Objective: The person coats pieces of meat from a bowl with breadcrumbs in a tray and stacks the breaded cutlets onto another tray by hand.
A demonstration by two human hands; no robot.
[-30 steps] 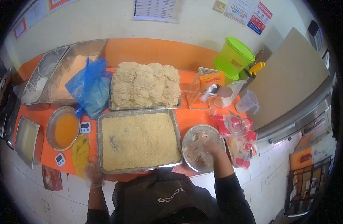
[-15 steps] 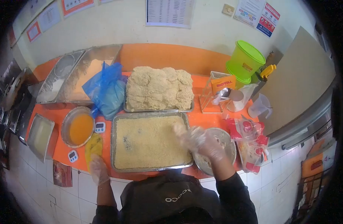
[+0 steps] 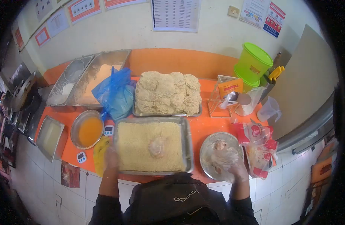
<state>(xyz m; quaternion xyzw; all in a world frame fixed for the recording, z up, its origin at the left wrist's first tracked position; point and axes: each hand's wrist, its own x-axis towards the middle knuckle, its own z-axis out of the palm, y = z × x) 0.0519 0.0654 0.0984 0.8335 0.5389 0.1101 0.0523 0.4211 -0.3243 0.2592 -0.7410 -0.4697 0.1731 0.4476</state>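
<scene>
A piece of raw, pale meat rests on the breadcrumbs that fill a metal tray. My right hand, in a clear plastic glove, is inside the round metal bowl on the right. Beside its fingers a pinkish meat piece shows. Motion blur and the glove hide whether that hand grips anything. At the tray's left edge is my left hand, gloved and smeared by motion, so its fingers cannot be made out. A yellow cloth lies just left of it.
Behind the tray, a second tray bears a high pile of crumb-coated pieces. On the left stand a bowl of orange liquid, a blue plastic bag, flour bins and timers. Red-and-white packets flank the right bowl.
The meat piece has left my right hand and lies on the crumbs. My right hand has moved right into the bowl. My left hand has shifted from the yellow cloth to the tray's edge.
</scene>
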